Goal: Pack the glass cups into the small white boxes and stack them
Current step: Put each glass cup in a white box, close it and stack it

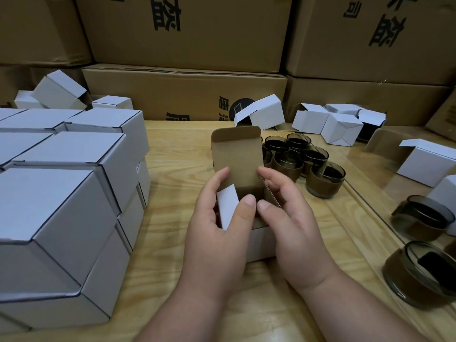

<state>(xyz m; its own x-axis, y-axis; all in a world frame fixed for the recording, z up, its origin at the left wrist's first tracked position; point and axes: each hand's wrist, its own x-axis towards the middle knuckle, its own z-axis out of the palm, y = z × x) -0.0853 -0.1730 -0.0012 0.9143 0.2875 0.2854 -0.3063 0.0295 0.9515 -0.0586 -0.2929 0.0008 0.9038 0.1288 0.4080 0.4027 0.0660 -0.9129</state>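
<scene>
Small white box (259,239) on table, lid up, flaps pinched by both hands' fingers (246,206).

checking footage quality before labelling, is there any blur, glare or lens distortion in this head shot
Head view: wide-angle bending shows at the edges, where the stacked white boxes look bowed; the open box and both hands, left hand and right hand, are fairly sharp; the smoky glass cups look softer; a faint sheen lies on the wooden table; lighting is dim and even.
</scene>
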